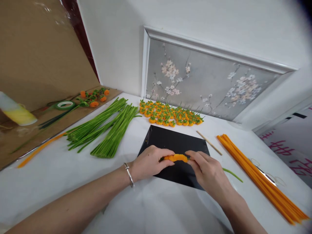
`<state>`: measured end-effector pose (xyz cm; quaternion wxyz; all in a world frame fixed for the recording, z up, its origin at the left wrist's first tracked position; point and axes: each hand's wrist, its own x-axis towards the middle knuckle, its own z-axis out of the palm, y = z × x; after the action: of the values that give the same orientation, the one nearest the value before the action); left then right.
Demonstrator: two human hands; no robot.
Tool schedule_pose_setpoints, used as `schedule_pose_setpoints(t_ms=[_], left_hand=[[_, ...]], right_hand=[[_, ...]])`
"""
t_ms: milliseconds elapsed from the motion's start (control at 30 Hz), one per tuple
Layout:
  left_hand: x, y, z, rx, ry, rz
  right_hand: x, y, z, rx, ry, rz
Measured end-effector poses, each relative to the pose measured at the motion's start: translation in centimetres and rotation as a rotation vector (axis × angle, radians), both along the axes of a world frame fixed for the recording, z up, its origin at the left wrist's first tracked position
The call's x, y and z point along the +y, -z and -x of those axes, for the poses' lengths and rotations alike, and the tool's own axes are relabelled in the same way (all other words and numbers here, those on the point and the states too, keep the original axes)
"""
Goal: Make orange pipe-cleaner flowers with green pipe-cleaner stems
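Note:
Above a black board (175, 136), both my hands hold a short, ridged, orange coil of pipe cleaner (177, 158). My left hand (149, 161), with a silver bracelet at its wrist, pinches the coil's left end between thumb and fingers. My right hand (207, 167) is closed on the right end, its fingertips partly hiding that end. A green pipe cleaner (233, 175) shows beyond the right hand; whether it joins the coil is hidden. Behind the board stand several small orange pumpkin shapes (168, 113) with green tops.
Green pipe cleaners (114, 133) lie bundled at left, orange ones (255, 177) at right beside partly covered scissors (266, 175). A thin stick (209, 143) lies right of the board. Green tape (64, 104), a bottle (18, 112) and an orange-fruited sprig (94, 99) rest on cardboard at far left.

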<state>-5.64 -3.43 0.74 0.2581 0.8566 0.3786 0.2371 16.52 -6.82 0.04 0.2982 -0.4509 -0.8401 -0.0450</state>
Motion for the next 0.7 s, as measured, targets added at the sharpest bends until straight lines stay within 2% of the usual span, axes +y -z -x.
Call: schedule_pose_setpoints(t_ms=[100,267,467,600,700], left_hand=[[-0.1,-0.2,0.0,0.061,0.043,-0.047],[-0.3,0.1,-0.4,0.071,0.146,-0.009],[-0.4,0.7,-0.6,0.028,0.119,0.027],[-0.7,0.5,-0.6,-0.031,0.086,0.042],[-0.6,0.2,-0.6,-0.053,0.1,0.04]], right_hand=[[-0.1,-0.2,0.1,0.012,-0.012,0.05],[-0.3,-0.1,0.6,-0.033,-0.081,0.132],[-0.2,0.4,1.0,0.033,-0.126,0.175],[-0.1,0.6,1.2,0.131,-0.11,0.166],[-0.3,0.5,1.2,0.182,-0.099,0.224]])
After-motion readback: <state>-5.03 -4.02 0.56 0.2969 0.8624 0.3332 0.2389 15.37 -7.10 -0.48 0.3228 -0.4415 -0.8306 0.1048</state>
